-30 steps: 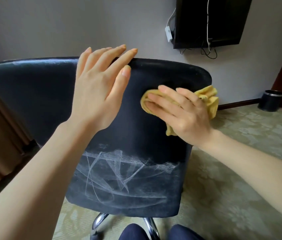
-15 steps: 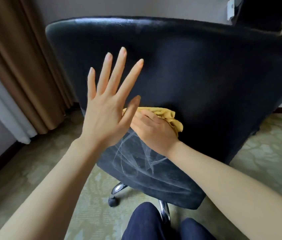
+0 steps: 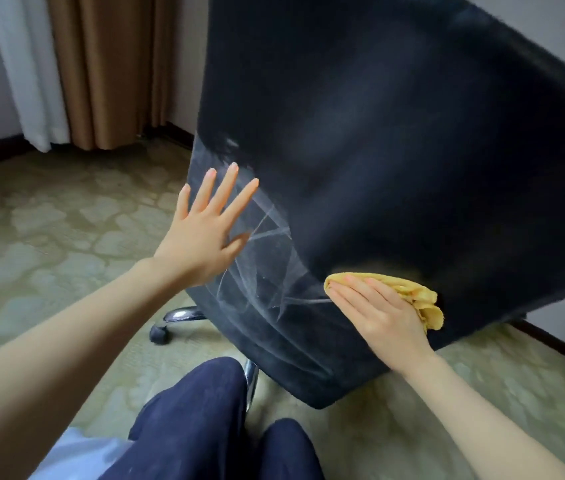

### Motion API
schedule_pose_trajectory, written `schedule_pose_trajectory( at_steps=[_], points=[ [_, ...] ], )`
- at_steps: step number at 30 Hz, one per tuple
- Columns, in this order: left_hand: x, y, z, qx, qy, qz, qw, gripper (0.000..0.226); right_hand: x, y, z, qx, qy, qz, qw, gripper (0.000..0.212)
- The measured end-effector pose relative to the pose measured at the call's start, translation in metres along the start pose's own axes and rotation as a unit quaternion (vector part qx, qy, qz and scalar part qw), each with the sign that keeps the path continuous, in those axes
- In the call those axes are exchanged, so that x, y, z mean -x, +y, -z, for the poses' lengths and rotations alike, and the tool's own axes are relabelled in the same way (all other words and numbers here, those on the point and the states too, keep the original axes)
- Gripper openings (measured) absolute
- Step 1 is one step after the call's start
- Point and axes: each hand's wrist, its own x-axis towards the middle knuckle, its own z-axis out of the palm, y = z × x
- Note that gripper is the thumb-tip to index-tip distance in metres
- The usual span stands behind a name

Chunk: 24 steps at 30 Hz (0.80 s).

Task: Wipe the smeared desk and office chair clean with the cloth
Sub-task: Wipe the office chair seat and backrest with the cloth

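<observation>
Soft, even indoor light; motion blur throughout, wide-angle bending at edges

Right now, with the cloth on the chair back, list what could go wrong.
1. The chair has a caster under it. The wiping push may roll or swivel it away, since the left hand only lies flat at its edge.
2. That hand is at the white smears and may spread them.
3. The right hand presses the bunched cloth with straight fingers, so it may slip out.
</observation>
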Motion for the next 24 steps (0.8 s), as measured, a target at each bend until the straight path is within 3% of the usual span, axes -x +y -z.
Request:
schedule_pose_trajectory(
  at_steps=[2, 5, 9, 12, 14, 18, 24],
  points=[
    [0.000, -0.001, -0.004, 0.006, -0.003, 0.003, 1.000, 0.071, 0.004, 0.010, 0.012, -0.008, 0.040, -0.018, 0.999, 0.031],
    [-0.001, 0.000, -0.008, 0.022, -0.001, 0.011, 1.000, 0.072, -0.018, 0.027, 0.036, 0.005, 0.138, -0.028, 0.990, 0.036],
    [0.004, -0.002, -0.007, 0.033, 0.003, 0.009, 0.999, 0.070, -0.091, 0.042, 0.061, 0.032, 0.302, -0.047, 0.952, 0.027],
    [0.009, -0.014, 0.000, 0.037, -0.002, 0.021, 0.999, 0.071, -0.158, 0.044, 0.071, 0.059, 0.371, -0.057, 0.925, 0.027],
    [0.011, -0.020, 0.004, 0.047, -0.009, 0.045, 0.998, 0.070, -0.197, 0.037, 0.072, 0.046, 0.375, -0.068, 0.923, 0.028],
    [0.004, -0.033, 0.014, 0.052, -0.020, 0.081, 0.995, 0.072, -0.240, 0.003, 0.050, 0.032, 0.280, -0.091, 0.955, 0.040],
    [-0.016, -0.045, 0.015, 0.063, -0.009, 0.107, 0.992, 0.073, -0.217, -0.036, -0.002, 0.018, 0.178, -0.090, 0.980, 0.050]
  ],
)
